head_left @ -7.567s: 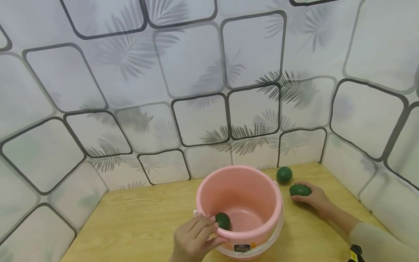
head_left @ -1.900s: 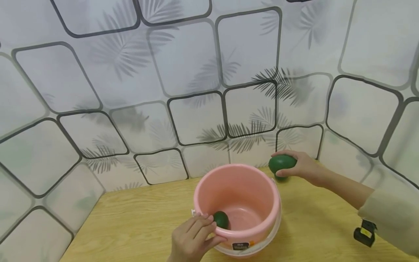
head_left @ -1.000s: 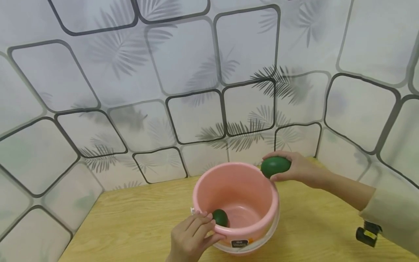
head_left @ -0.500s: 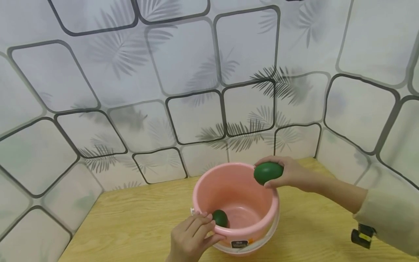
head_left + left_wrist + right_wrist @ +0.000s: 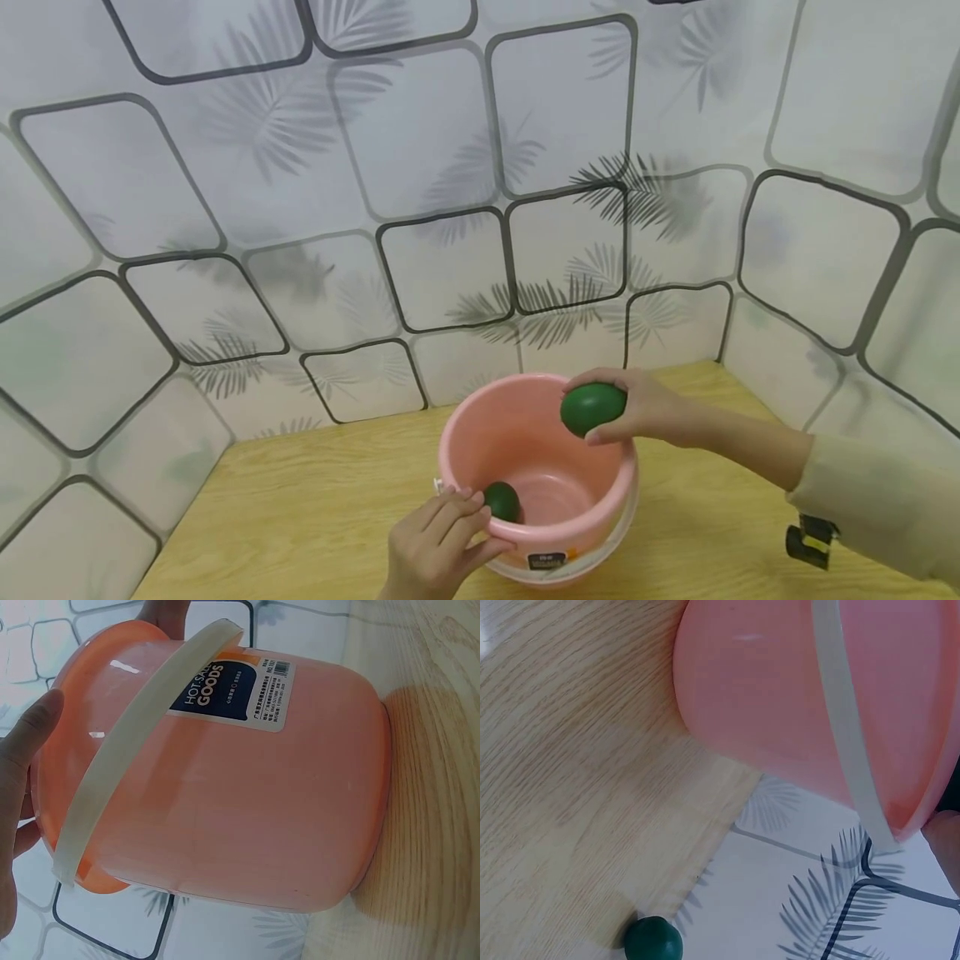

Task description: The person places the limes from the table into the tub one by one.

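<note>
A pink bucket [image 5: 573, 530] stands upright on the wooden table. My left hand [image 5: 435, 542] grips its near-left rim, fingers over the inside and thumb on the outside; the left wrist view shows the hand around the rim of the bucket [image 5: 255, 795]. My right hand [image 5: 651, 408] holds a smooth dark green oval fruit [image 5: 592, 408], avocado-like, between thumb and fingers over the right side of the bucket's opening. Inside the bucket lies another green fruit [image 5: 504, 502] near my left fingertips. A third green fruit [image 5: 654, 941] rests on the table beyond the bucket in the right wrist view.
The bucket's white handle [image 5: 120, 750] hangs down outside its near wall, beside a label [image 5: 232, 694]. Patterned walls [image 5: 450, 275] border the wooden table [image 5: 315, 492] at the back and sides. A black strapped device [image 5: 812, 542] hangs below the right sleeve.
My right hand has lifted the green fruit from the table on the right and carried it left and slightly down over the bucket's opening. The left hand keeps its hold on the rim.
</note>
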### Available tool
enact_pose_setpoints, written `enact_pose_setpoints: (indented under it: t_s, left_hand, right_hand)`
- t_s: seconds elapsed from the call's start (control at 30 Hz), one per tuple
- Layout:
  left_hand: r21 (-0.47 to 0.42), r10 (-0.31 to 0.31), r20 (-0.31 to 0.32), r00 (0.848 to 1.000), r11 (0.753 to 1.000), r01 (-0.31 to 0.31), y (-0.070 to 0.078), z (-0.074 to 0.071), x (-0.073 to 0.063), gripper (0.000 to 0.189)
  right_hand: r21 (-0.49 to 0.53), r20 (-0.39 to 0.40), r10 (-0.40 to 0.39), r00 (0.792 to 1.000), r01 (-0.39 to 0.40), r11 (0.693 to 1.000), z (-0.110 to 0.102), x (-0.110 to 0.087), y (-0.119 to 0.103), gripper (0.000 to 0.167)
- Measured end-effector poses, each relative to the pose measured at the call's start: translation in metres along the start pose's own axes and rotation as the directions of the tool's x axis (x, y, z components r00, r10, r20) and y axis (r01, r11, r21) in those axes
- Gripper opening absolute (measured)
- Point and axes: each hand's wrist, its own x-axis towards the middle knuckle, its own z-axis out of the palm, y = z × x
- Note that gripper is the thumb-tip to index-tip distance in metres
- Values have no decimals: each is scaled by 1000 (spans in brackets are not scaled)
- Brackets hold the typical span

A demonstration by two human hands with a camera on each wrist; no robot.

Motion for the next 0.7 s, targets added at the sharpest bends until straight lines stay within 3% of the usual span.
enact_pose_setpoints:
  t_s: [0.33,0.7]
  left_hand:
    - [-9,-28,21,999,1000,29,2,-2,0,40]
    - [-9,-18,16,1000,1000,18,1,-2,4,41]
  right_hand:
    - [34,54,-11,998,9,999,8,7,-4,60]
    - [-31,63,-9,998,11,999,17,13,-9,58]
